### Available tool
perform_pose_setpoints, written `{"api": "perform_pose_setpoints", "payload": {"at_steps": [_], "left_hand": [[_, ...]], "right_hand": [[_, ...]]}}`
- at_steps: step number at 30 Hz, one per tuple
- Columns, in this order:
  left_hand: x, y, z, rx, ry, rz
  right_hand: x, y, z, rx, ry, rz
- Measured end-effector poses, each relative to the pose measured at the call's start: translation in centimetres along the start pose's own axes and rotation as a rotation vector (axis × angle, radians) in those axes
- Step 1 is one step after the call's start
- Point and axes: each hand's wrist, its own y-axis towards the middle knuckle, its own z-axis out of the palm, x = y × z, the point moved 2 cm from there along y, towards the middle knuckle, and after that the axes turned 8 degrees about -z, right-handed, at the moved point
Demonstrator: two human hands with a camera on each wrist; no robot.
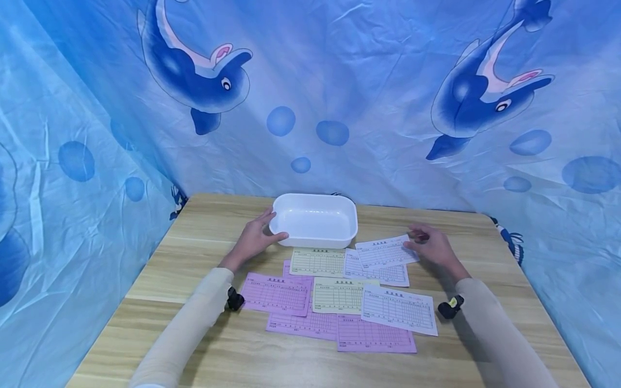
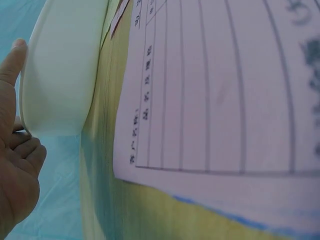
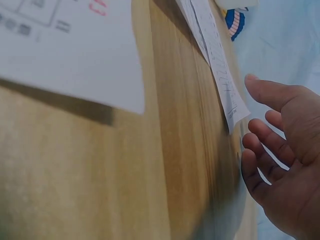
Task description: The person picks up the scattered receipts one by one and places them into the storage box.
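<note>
The white tub (image 1: pixel 315 220) sits at the far middle of the desk (image 1: pixel 204 226), and the left hand (image 1: pixel 253 238) is on its left end: thumb hooked at the near corner, fingers laid along the outer wall, a loose steadying grip and not a lift. The left wrist view backs that up, with a fingertip (image 2: pixel 14 54) against the tub's pale side. Just near of the tub lies a spread of printed slips, yellow, white and pink, overlapping in a loose fan. The right hand (image 1: pixel 433 246) hovers at the far right edge of the fan, fingers relaxed and spread, tips at the top white slip (image 1: pixel 385 251), whose right edge looks slightly raised off the desk. No pinch yet; that grip holds nothing, and the right wrist view shows an open palm (image 3: pixel 287 165) beside the paper's edge.

By my reading, this is the start of gathering: tub braced, first slip about to be picked. The next move calls for a thumb under that raised edge and a fingertip on top, peeling one sheet without dragging the white slip beneath it (image 1: pixel 375 272), then a short carry left and far into the tub.
</note>
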Motion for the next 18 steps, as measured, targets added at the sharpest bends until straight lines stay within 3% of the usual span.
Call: {"api": "perform_pose_setpoints", "payload": {"at_steps": [18], "left_hand": [[-0.27, -0.30, -0.34, 0.020, -0.008, 0.001]], "right_hand": [[-1.02, 0.69, 0.46, 0.024, -0.025, -0.032]]}}
